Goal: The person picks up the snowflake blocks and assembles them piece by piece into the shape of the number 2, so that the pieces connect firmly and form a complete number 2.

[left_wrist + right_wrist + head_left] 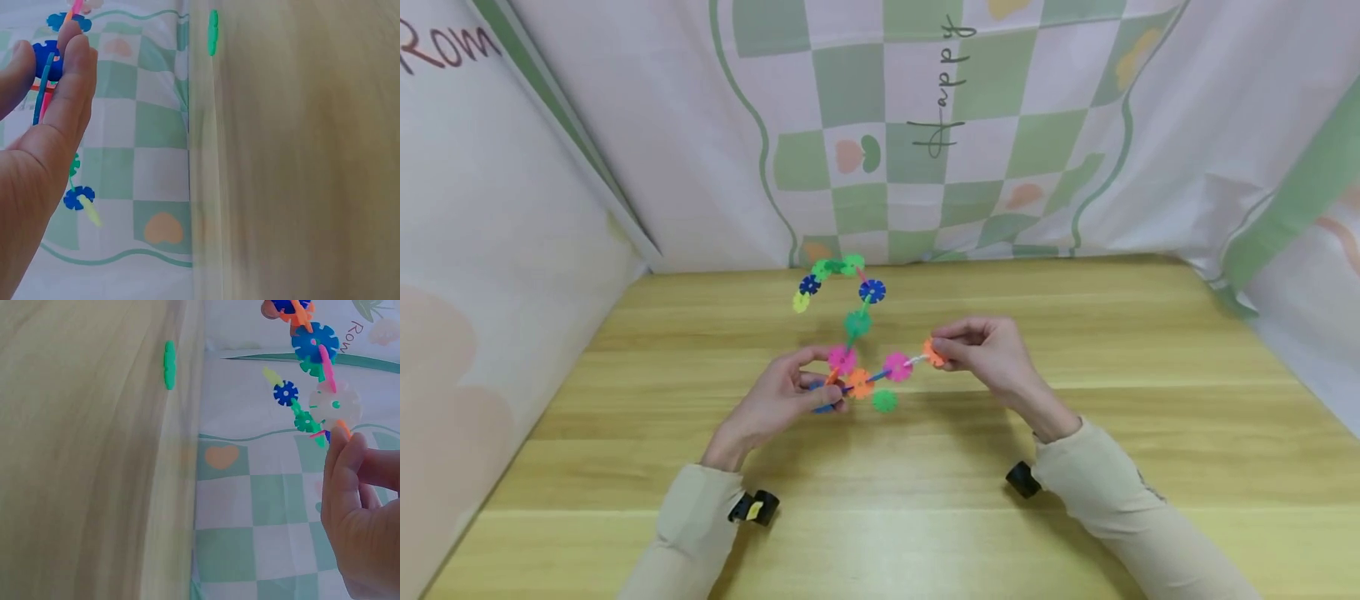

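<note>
Interlocking plastic snowflake discs [897, 367] form a colourful branched chain, held up between both hands. My left hand [775, 393] pinches a blue disc [822, 400] at the lower left of the chain; its thumb and fingers show around blue discs [49, 60] in the left wrist view. My right hand [996, 354] pinches an orange disc [933, 352] at the chain's right end, joined to a white disc [335, 405]. From a pink disc [842, 361], the other branch rises and hooks leftward to a yellow disc [801, 302]. A loose green disc [884, 401] lies on the table below.
The wooden table [880, 533] reaches back to a checkered green and white cloth [917, 150]. Pale printed cloths also hang on the left and right. Small black cameras [766, 507] sit at both sleeve cuffs.
</note>
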Action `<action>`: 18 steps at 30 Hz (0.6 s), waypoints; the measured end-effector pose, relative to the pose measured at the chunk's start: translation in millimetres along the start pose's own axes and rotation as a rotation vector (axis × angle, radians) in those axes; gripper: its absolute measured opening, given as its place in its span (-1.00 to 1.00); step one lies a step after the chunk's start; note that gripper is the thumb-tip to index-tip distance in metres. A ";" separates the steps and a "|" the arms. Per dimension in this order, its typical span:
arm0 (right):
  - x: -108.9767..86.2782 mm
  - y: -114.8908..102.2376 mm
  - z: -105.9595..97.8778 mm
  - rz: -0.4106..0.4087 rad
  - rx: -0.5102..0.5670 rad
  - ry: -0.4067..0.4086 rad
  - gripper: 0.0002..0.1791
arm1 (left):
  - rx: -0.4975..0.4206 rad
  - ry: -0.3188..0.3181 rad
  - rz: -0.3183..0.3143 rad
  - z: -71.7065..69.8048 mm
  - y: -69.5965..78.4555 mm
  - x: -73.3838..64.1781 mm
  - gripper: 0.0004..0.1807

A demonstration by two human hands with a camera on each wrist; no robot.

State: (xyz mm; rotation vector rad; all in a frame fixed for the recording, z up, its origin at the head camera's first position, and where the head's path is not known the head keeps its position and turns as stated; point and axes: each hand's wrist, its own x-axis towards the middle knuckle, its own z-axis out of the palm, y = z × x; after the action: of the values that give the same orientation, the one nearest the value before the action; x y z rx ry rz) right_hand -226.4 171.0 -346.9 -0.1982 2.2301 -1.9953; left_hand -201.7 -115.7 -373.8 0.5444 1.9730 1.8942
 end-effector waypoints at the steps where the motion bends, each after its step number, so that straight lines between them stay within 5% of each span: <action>1: -0.1 -0.3 0.0 -0.002 -0.020 0.001 -0.71 | 0.001 -0.004 -0.002 0.4 0.1 -0.1 -0.49; 6: 0.0 -0.4 -0.3 -0.008 -0.065 0.003 -0.72 | -0.012 -0.007 -0.001 2.7 0.2 -0.9 -0.46; 18: -0.9 0.2 -0.1 -0.001 0.030 0.058 -0.72 | -0.072 0.047 0.031 11.0 5.1 0.7 -0.53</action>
State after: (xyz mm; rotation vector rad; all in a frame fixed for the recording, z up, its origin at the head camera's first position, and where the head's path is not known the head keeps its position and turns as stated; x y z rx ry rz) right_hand -225.6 171.3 -347.0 -0.1394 2.2332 -2.0596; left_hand -196.6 -105.7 -369.2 0.5168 1.9271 2.0060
